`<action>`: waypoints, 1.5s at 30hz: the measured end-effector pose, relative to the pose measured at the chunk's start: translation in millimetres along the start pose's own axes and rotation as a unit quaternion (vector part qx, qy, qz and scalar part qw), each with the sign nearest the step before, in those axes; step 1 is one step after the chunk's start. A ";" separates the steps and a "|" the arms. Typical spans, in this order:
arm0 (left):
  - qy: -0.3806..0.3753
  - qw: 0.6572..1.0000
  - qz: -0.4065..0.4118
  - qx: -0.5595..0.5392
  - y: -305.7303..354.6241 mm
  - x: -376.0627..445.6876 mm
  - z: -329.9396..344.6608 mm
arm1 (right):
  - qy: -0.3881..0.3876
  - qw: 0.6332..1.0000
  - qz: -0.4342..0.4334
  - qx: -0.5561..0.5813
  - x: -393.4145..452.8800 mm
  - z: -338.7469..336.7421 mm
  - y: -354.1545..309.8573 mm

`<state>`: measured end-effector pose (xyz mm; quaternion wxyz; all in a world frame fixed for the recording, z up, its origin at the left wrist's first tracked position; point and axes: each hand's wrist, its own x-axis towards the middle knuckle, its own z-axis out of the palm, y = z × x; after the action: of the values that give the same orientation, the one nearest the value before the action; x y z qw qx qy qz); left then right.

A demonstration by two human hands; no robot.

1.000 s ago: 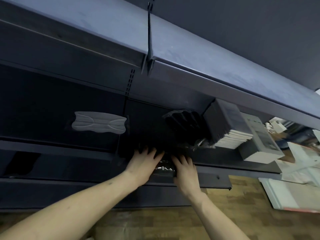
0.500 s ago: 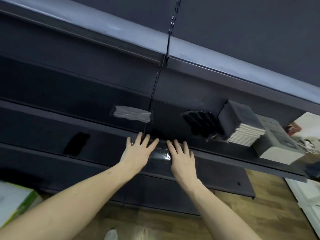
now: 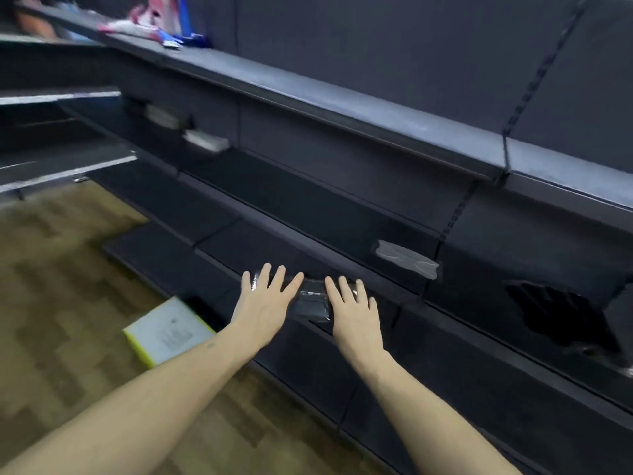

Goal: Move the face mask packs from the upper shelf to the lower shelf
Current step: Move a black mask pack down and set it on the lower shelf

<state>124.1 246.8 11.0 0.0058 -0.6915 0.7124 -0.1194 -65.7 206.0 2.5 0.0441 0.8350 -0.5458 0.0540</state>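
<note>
Dark store shelving over wood-look floor. Left hand (image 3: 265, 299) and right hand (image 3: 352, 308) flat, fingers straight and spread, pressing a dark face mask pack (image 3: 312, 301) down at the front edge of the lower shelf (image 3: 445, 344). Part of the pack overhanging that edge, so likely to slip to the floor if released there.

The person's two forearms are bare, with no sleeves, watch or rings showing. The left hand (image 3: 263, 305) and right hand (image 3: 354, 311) wear no gloves. A small dark mark sits on the left forearm.
</note>
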 end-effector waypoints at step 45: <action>-0.082 0.939 -0.335 0.017 -811.9 105.7 157.4 | -0.006 0.943 -0.322 0.079 572.3 61.7 -709.9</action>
<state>945.6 104.7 19.3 0.0353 -0.8972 0.4347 -0.0698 815.3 -37.0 10.2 -0.0104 0.9673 -0.2420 0.0747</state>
